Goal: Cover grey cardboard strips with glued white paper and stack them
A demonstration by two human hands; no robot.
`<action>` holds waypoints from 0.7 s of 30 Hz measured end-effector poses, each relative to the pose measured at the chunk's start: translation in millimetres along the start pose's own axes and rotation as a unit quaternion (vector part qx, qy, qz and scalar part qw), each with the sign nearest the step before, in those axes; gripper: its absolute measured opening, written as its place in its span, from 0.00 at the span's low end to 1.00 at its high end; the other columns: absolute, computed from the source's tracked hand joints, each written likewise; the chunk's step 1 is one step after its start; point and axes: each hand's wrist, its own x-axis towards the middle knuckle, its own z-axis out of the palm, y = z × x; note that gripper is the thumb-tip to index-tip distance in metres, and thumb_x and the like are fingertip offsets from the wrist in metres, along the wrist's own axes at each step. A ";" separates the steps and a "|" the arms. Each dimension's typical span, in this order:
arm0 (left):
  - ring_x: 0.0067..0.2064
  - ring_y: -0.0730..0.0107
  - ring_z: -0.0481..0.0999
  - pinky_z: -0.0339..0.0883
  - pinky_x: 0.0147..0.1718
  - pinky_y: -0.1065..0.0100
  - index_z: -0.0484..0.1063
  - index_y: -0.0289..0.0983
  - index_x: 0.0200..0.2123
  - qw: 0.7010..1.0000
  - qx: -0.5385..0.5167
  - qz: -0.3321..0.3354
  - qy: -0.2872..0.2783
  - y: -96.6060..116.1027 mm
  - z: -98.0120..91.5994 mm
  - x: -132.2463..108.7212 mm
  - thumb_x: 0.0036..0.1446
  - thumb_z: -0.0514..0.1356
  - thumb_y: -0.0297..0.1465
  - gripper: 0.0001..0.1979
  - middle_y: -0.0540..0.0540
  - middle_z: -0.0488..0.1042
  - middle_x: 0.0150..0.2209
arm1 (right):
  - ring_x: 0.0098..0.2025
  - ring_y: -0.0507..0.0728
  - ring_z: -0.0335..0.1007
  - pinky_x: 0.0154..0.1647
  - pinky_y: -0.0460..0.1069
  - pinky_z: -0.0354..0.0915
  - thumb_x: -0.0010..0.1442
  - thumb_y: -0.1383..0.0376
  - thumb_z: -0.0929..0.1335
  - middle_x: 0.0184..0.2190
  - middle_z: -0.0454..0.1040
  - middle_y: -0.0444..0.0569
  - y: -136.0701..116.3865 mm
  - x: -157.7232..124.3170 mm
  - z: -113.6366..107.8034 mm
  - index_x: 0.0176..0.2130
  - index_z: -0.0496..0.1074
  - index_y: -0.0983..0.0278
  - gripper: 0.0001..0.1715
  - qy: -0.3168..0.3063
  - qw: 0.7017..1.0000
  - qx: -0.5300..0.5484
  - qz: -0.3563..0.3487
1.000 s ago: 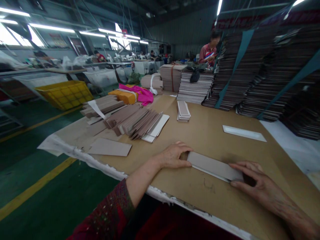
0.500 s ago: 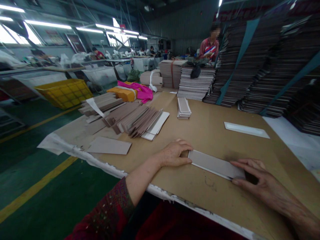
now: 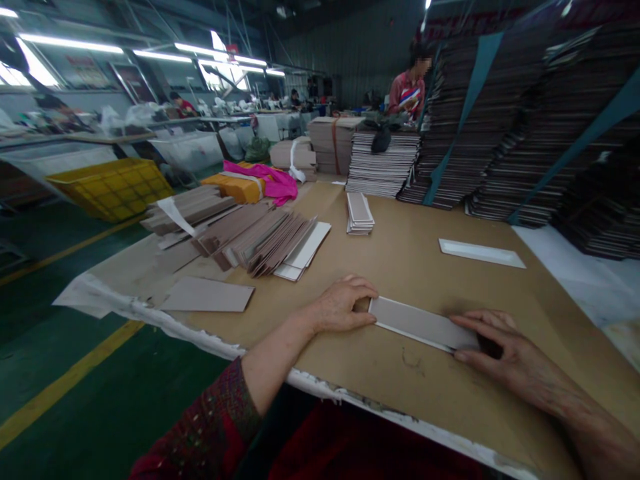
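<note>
The long grey cardboard strip [image 3: 420, 325] lies flat near the front edge of the brown paper-covered table [image 3: 400, 260], unmoved over the last second. The left hand [image 3: 340, 305] and right hand [image 3: 493, 343] still pinch its two ends, grip steady.

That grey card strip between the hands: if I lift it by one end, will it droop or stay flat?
Probably stays fairly flat: the card strip lies straight and even between the left hand and right hand, like stiff board. Likely light, being thin. It may slide easily when pushed, since it sits flat on the smooth brown table.
</note>
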 end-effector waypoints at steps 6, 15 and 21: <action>0.53 0.57 0.71 0.63 0.56 0.54 0.75 0.38 0.47 1.000 -0.005 -0.003 0.019 -3.4 3.3 1.4 0.51 0.68 0.34 0.19 0.42 0.75 0.50 | 0.60 0.66 0.59 0.64 0.66 0.58 0.58 0.47 0.69 0.54 0.69 0.52 -12.0 0.4 -4.7 0.55 0.72 0.56 0.29 -0.021 1.000 0.010 -0.002; 0.53 0.58 0.71 0.64 0.56 0.55 0.74 0.38 0.47 1.000 -0.005 -0.016 0.018 -2.4 2.4 2.6 0.50 0.68 0.31 0.19 0.43 0.75 0.50 | 0.60 0.64 0.59 0.64 0.64 0.59 0.62 0.53 0.66 0.57 0.65 0.52 -15.2 -3.3 -6.9 0.58 0.68 0.55 0.27 -0.052 0.998 -0.019 -0.029; 0.52 0.58 0.71 0.64 0.55 0.53 0.74 0.38 0.47 1.000 -0.013 -0.010 0.022 -3.7 3.0 2.5 0.52 0.67 0.32 0.18 0.43 0.75 0.50 | 0.61 0.64 0.59 0.64 0.64 0.59 0.63 0.56 0.65 0.57 0.64 0.52 -14.3 -5.5 -7.9 0.60 0.66 0.55 0.26 -0.060 0.997 -0.025 -0.046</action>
